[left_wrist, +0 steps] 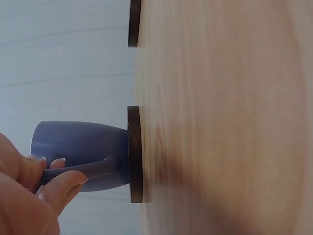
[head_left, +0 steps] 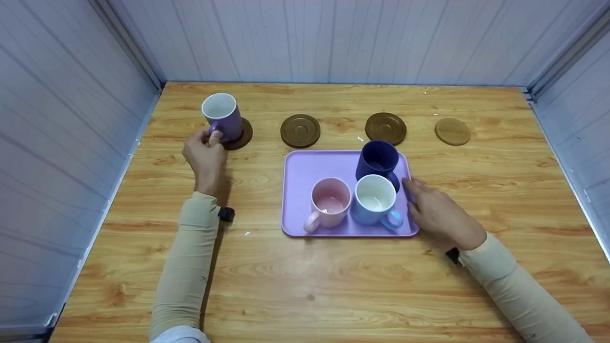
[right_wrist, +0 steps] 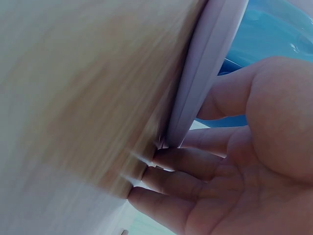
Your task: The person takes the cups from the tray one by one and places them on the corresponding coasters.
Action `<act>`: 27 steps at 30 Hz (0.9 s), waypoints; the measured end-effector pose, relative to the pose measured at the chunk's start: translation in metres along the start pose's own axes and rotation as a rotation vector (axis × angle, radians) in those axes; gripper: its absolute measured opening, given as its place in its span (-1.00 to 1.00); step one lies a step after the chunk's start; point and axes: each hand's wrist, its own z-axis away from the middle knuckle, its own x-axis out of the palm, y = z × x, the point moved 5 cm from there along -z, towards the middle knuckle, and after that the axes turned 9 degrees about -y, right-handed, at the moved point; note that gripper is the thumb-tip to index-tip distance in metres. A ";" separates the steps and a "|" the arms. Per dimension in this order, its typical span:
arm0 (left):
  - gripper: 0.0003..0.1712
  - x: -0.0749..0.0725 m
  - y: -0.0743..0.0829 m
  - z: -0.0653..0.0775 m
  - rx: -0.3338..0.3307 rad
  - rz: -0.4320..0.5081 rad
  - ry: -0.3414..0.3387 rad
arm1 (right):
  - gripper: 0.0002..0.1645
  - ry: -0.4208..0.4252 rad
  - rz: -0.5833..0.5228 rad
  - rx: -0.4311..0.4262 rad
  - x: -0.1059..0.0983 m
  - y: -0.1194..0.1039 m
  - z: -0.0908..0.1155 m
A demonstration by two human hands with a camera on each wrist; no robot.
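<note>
My left hand (head_left: 205, 152) pinches the handle of a purple mug (head_left: 229, 125) between thumb and fingers. The mug stands upright over a dark brown coaster (head_left: 246, 133); in the left wrist view its base meets the coaster's top (left_wrist: 135, 154). At the right rim of a lilac tray (head_left: 305, 166), my right hand (head_left: 438, 212) has its thumb against the edge, and the fingers reach out fairly straight with tips down at the tabletop. On the tray stand a pink mug (head_left: 329, 209), a light blue mug (head_left: 367, 214) with a white inside, and a dark blue mug (head_left: 369, 164).
Behind the tray lie two more dark coasters, one left (head_left: 300, 131) and one right (head_left: 386, 127), and a lighter wooden coaster (head_left: 452, 132). Pale panel walls (head_left: 310, 43) border the wooden table (head_left: 310, 286) at the back and sides. Small white scraps dot the tabletop.
</note>
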 end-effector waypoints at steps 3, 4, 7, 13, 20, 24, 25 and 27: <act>-0.82 0.001 0.000 0.001 -0.006 -0.001 -0.022 | -0.30 -0.004 0.003 0.008 0.000 0.000 0.000; -0.82 0.001 0.001 0.001 -0.004 -0.009 -0.024 | -0.30 -0.004 0.002 0.010 0.000 0.000 0.000; -0.81 0.001 0.002 0.001 0.011 -0.029 -0.022 | -0.31 0.001 0.002 0.008 0.000 -0.001 0.000; -0.80 0.002 0.004 0.001 0.026 -0.053 -0.033 | -0.31 -0.008 0.003 0.016 0.000 -0.001 0.000; -0.81 0.003 0.003 0.003 0.018 -0.013 -0.088 | -0.31 -0.014 0.008 0.019 0.000 -0.002 0.000; -0.79 0.003 0.003 0.005 -0.022 0.024 -0.122 | -0.31 -0.007 0.008 0.011 0.000 -0.002 0.000; -0.78 0.002 0.003 0.006 -0.031 0.032 -0.127 | -0.30 -0.007 0.007 0.010 0.000 -0.002 0.000; -0.76 0.002 0.003 0.006 -0.047 0.041 -0.133 | -0.30 -0.007 0.010 0.006 0.000 -0.002 -0.001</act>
